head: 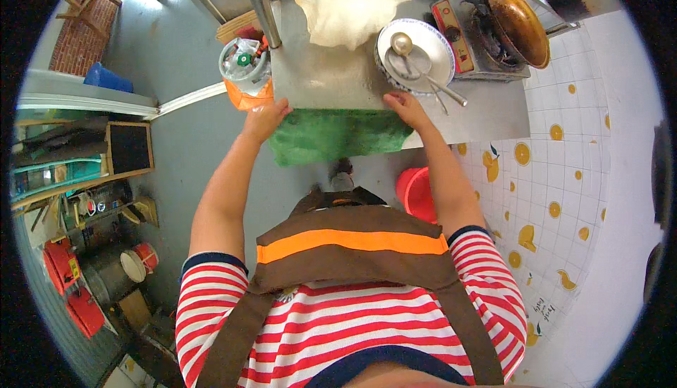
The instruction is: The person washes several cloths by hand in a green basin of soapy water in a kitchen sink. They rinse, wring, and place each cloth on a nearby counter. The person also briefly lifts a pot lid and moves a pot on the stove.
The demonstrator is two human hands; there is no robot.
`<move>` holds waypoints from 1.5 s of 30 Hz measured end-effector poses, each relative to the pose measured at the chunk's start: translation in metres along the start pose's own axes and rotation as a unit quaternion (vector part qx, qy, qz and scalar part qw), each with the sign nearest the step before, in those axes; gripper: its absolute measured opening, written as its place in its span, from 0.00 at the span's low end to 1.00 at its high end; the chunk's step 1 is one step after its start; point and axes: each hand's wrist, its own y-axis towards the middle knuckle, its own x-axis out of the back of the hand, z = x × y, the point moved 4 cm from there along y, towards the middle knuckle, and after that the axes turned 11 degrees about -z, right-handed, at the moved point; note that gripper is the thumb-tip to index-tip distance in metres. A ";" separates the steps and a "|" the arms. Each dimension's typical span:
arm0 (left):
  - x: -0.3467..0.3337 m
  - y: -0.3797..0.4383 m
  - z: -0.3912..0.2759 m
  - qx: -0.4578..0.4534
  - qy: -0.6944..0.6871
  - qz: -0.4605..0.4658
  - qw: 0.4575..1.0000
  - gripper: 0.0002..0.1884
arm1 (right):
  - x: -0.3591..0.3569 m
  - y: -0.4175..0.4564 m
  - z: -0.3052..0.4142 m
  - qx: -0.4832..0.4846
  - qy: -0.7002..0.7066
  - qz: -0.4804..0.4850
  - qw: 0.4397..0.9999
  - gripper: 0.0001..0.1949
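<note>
A green cloth [338,131] stretches along the front edge of the stainless-steel worktop [328,78], its lower part hanging over the side. My left hand [268,119] grips its upper left corner, close to an orange bag. At the opposite corner my right hand [406,107] has hold of the cloth, just in front of a large white bowl [441,49] with a blue-patterned rim. In that bowl rest a metal ladle [401,44] and a second thin-handled utensil. Farther back on the worktop lies a cream-coloured sheet [351,2]; whether it is dough or fabric I cannot tell.
A gas stove [468,39] stands back right, with a brown wok [518,23] tilted on it. Left of the worktop is a lidded tub [242,65] above the orange bag [248,93]. A red bucket [415,192] stands on the floor. A tiled wall [555,102] bounds the right.
</note>
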 end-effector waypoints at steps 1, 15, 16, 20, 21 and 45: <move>-0.002 0.004 0.001 -0.011 0.009 -0.003 1.000 0.13 | 0.000 0.002 0.009 0.060 -0.033 0.038 0.997 0.31; -0.029 0.022 0.035 0.024 0.056 0.031 0.998 0.10 | -0.033 0.038 0.015 0.297 -0.248 0.018 0.922 0.12; -0.027 0.021 0.035 0.037 0.058 0.040 0.997 0.10 | -0.034 0.037 0.019 0.300 -0.267 0.003 0.916 0.13; -0.010 0.011 0.021 -0.011 0.075 -0.088 0.993 0.17 | -0.031 0.010 0.036 0.351 -0.315 -0.050 0.880 0.23; -0.009 -0.002 0.008 -0.032 0.074 -0.081 0.993 0.21 | -0.029 -0.005 0.040 0.372 -0.322 -0.062 0.868 0.26; -0.023 -0.212 0.060 0.073 0.025 0.168 0.983 0.25 | 0.015 -0.211 -0.019 0.089 -0.336 -0.211 0.914 0.31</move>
